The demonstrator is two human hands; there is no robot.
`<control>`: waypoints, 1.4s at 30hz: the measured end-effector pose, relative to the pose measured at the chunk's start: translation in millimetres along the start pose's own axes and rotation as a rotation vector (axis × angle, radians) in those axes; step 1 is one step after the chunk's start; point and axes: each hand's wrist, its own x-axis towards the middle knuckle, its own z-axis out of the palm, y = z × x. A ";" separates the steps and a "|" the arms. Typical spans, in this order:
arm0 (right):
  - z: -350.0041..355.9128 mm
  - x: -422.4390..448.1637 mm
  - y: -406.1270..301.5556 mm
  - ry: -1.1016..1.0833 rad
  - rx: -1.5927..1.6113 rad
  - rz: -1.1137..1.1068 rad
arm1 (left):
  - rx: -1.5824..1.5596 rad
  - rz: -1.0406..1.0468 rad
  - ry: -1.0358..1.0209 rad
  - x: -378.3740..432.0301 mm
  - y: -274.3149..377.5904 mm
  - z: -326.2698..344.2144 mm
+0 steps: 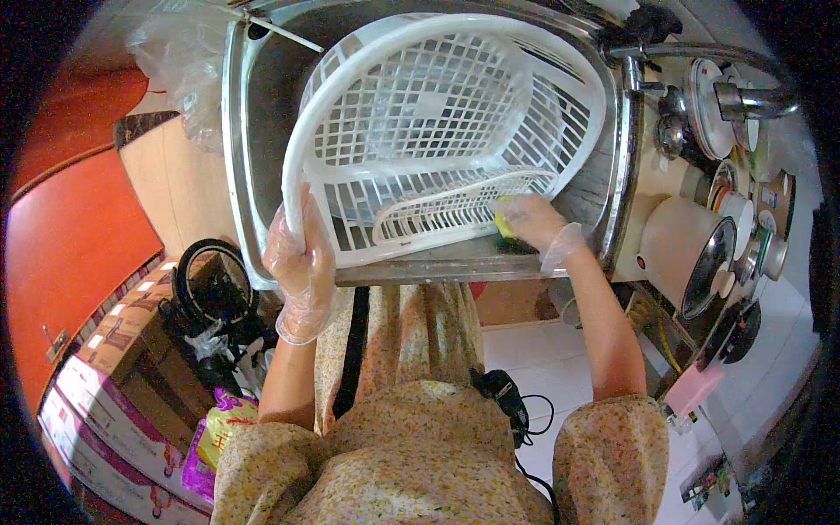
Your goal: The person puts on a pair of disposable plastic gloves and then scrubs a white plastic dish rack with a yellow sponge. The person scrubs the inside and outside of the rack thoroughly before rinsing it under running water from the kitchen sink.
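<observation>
A large white plastic basket (426, 105) lies tilted in a stainless steel sink (236, 164), its opening turned towards me. My left hand (302, 262), in a clear plastic glove, grips the basket's rim at the left. A smaller white slotted plastic rack or basket (459, 200) rests inside the large one, along its near side. My right hand (535, 223), also gloved, holds a yellow-green sponge (504, 220) against the near right part of the basket, beside the small rack's right end. The fingertips of this hand are partly hidden.
A metal faucet (755, 102) stands right of the sink, near stacked white plates (709, 108). A lidded cooker or pot (686, 252) is on the right counter. A clear plastic bag (197, 79) lies at the upper left. Cardboard boxes (131, 321) and a wheel (216, 282) are at the lower left.
</observation>
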 end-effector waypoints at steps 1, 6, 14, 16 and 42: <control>-6.5 -3.8 -10.5 -0.002 0.426 0.019 | 0.016 -0.043 -0.011 0.6 2.2 0.4; -11.7 -32.0 -28.7 -0.053 1.388 -0.103 | -0.097 -0.189 0.047 -1.1 8.5 5.0; -11.8 -39.5 -49.2 -0.015 1.569 -0.087 | -0.037 -0.089 0.028 -1.5 -2.2 4.6; -13.0 -35.5 -47.1 0.075 1.097 -0.007 | -0.087 -0.095 0.031 -3.2 -6.3 4.9; -10.4 -24.3 -25.6 0.570 -0.367 -0.055 | -0.064 -0.155 0.069 -1.9 -8.3 3.1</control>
